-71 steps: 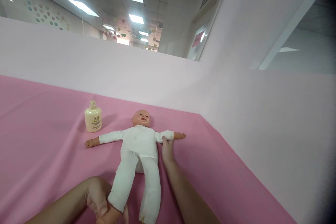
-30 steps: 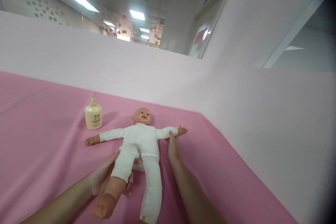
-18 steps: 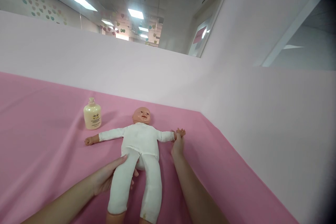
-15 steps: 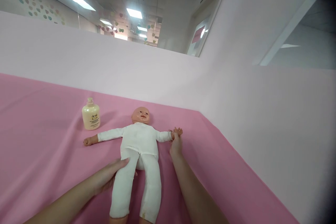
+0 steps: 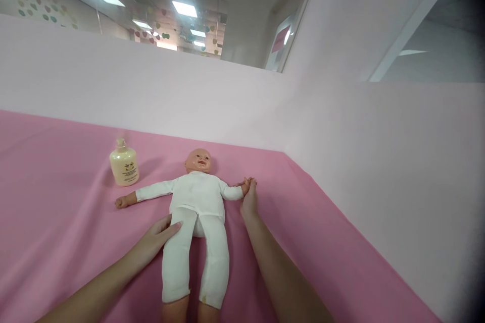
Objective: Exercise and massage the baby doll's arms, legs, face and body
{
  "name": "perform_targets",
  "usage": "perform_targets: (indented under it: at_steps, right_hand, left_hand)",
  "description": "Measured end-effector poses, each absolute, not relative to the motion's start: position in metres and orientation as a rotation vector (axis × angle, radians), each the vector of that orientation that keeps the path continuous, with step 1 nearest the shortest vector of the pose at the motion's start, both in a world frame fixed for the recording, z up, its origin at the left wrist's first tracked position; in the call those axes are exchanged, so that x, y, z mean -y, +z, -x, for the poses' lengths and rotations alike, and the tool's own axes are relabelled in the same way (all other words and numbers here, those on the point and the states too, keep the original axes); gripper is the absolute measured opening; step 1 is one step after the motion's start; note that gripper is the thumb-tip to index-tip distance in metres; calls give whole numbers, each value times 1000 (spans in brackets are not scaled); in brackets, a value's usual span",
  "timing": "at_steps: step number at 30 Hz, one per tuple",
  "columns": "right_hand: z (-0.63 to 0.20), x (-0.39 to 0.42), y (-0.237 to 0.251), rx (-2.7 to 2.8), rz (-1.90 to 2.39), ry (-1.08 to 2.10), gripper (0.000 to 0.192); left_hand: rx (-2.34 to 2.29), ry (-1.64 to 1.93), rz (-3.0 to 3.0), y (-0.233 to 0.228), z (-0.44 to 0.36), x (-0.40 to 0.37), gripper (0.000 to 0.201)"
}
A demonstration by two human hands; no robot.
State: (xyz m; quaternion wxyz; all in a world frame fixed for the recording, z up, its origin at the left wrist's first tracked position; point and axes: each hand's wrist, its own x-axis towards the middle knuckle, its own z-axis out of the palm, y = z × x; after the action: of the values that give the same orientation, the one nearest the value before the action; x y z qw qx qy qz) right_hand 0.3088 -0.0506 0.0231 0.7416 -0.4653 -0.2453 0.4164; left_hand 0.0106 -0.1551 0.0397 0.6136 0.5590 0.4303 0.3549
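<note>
Doll (image 5: 197,202) lies face-up on the pink cloth (image 5: 56,202), head toward the back wall, arms spread out to both sides, legs pointing to the near edge; white suit, bare head, bare hands and feet. Left hand (image 5: 153,239) lies flat and open, fingers (image 5: 170,229) straight, tips touching the doll's hip at the top of the leg; gripping nothing. Right hand (image 5: 249,201) is at the doll's hand, fingertips meeting it; looks like a light pinch on it, but can't tell for sure, too small. Both forearms run in from the near edge, one on each side of the legs. Bottle (image 5: 124,164), cream, capped, stands upright on the cloth near the back edge, just beyond the doll's other arm, apart from it; white wall (image 5: 341,126) closes the back and right edges.
</note>
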Motion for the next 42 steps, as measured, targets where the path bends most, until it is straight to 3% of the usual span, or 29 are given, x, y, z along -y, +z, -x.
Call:
perform_targets:
  at_steps: [3, 9, 15, 22, 29, 36, 42]
  right_hand:
    - [-310, 48, 21, 510, 976, 892, 37]
    - [-312, 45, 17, 523, 945, 902, 47]
    - [-312, 47, 17, 584, 1016, 891, 26]
    - [-313, 43, 16, 518, 1006, 900, 35]
    - [-320, 38, -1, 565, 1045, 845, 35]
    - [-323, 39, -3, 564, 1093, 700, 46]
    - [-329, 39, 1, 602, 1091, 719, 26]
  left_hand:
    - [-997, 871, -1299, 39, -11, 154, 60]
    - [-1066, 931, -1311, 37, -12, 150, 52]
    - [-1074, 960, -1405, 33, -7, 147, 42]
    - [-1174, 971, -1507, 35, 1, 138, 39]
    - [-1508, 1015, -1900, 2, 10, 107, 31]
    - [-1832, 703, -2096, -16, 9, 97, 53]
    - [-1910, 582, -2143, -12, 7, 89, 55]
